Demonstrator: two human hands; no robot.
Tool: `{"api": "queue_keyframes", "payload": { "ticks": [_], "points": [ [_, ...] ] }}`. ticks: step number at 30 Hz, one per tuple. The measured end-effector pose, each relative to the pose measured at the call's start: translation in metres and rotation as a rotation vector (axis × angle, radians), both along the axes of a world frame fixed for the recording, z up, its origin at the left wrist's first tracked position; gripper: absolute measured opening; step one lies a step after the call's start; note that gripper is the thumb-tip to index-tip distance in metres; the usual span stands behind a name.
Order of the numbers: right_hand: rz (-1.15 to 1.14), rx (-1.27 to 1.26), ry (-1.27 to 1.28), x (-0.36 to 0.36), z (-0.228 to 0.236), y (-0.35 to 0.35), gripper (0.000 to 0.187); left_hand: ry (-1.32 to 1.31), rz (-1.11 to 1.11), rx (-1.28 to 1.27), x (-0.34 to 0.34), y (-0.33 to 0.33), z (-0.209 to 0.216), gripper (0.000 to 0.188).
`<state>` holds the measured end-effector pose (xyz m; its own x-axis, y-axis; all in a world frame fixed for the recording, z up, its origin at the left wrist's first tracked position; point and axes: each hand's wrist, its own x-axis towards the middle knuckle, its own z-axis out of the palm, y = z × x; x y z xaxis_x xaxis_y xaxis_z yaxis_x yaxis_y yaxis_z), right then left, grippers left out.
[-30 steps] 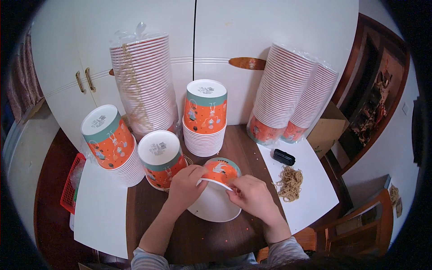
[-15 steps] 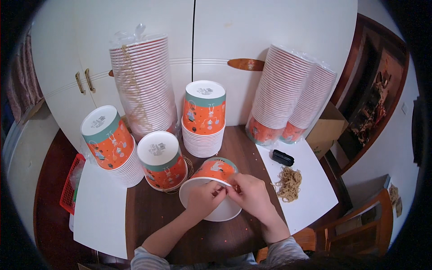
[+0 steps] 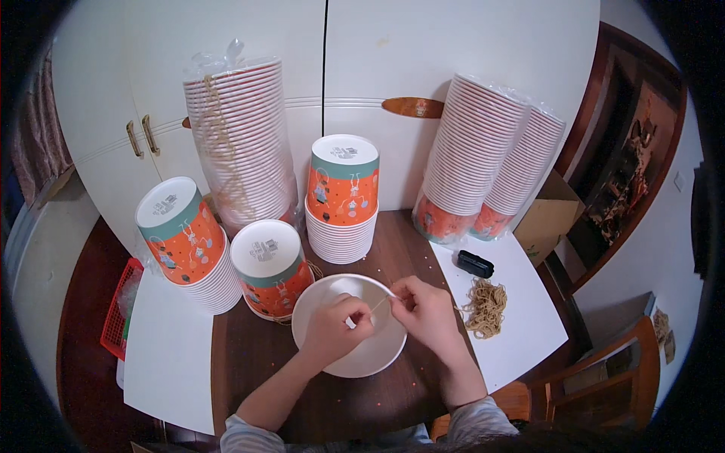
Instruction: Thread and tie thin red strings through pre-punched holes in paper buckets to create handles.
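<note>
A paper bucket (image 3: pixel 370 355) stands before me, its white inside facing up at me. Over its opening, my left hand (image 3: pixel 340 328) is closed in a pinch on a thin tan string (image 3: pixel 380 303), which runs across to the bucket's right rim. There, my right hand (image 3: pixel 423 309) pinches the rim between thumb and fingers; whether it also grips the string is hidden. Just left of the bucket, an upside-down orange and green paper bucket (image 3: pixel 276 291) stands with tan string around its lower part.
Upside-down bucket stacks stand at left (image 3: pixel 185 241) and behind (image 3: pixel 343 189). Tall bagged stacks rise at back left (image 3: pixel 242 143) and back right (image 3: pixel 476 143). On the white right side lie a black case (image 3: pixel 475 264) and a tangled string pile (image 3: pixel 485 309). A red basket (image 3: pixel 117 325) sits far left.
The bucket has tipped, so its opening now faces up and its orange side is hidden. My left hand has drawn slightly away from my right, with string showing between them.
</note>
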<state>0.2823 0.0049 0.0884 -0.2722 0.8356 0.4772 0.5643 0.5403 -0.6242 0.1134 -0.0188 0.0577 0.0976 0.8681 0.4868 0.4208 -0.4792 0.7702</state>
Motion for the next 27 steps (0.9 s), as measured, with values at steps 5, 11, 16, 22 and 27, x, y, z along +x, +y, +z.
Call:
{"api": "queue_keyframes", "payload": {
  "ticks": [5, 11, 16, 22, 27],
  "points": [
    [0.012, -0.137, 0.02, 0.009, -0.005, 0.017, 0.016, 0.119, -0.03, 0.078, -0.016, 0.002, 0.015, 0.006],
    [0.166, -0.259, 0.021, 0.009, -0.025, 0.033, 0.025, 0.139, -0.167, 0.148, -0.024, 0.011, 0.009, 0.006],
    [0.316, -0.332, 0.252, 0.011, -0.014, 0.03, 0.044, 0.186, -0.062, 0.126, -0.03, 0.013, 0.003, 0.006],
    [0.844, -0.962, 0.507, 0.028, 0.001, 0.027, 0.036, 0.128, -0.03, -0.071, -0.034, 0.011, 0.003, 0.006],
    [1.416, -0.745, 0.399, 0.029, -0.008, 0.019, 0.042, 0.16, -0.03, -0.052, -0.026, 0.012, 0.006, 0.006]
  ]
}}
